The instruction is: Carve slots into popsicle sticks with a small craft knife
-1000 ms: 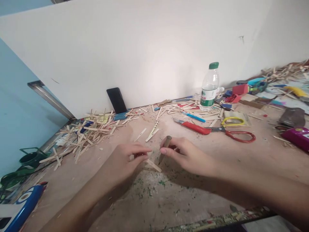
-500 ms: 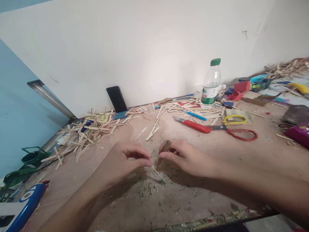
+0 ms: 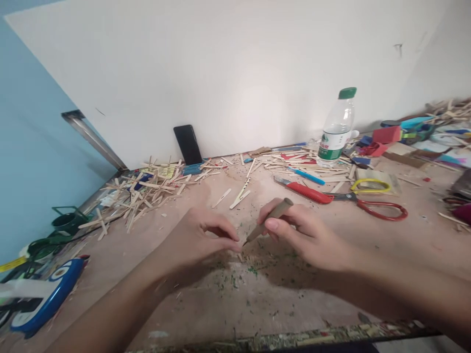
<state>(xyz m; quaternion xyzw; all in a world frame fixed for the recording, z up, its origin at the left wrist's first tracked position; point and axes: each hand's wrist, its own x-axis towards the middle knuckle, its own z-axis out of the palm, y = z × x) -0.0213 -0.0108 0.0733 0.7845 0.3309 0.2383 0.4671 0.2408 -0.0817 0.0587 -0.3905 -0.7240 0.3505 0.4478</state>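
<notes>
My right hand (image 3: 298, 230) is closed around a brown-grey pen (image 3: 274, 214) with a dark pointed tip. The pen slants down to the left, and its tip is at or just beside the fingertips of my left hand (image 3: 206, 235). Thumb and forefinger of that hand are pinched together over a short bit of wooden stick (image 3: 240, 256), mostly hidden by the fingers. Green and dark crumbs (image 3: 253, 269) are scattered on the wooden tabletop (image 3: 206, 314) under both hands. Beyond the hands lie loose craft sticks (image 3: 240, 198), one with dark notches or marks along it.
A red utility knife (image 3: 309, 192) and scissors (image 3: 382, 210) lie to the right, behind them a blue pen (image 3: 307, 175) and a water bottle (image 3: 336, 130). A phone (image 3: 187, 144) leans on the wall. Piled sticks (image 3: 147, 196) and a blue-white object (image 3: 55, 294) are at left.
The pen has tipped from nearly upright to a lower slant, its tip now closer to my left fingertips. The view has swung left, so everything appears further right.
</notes>
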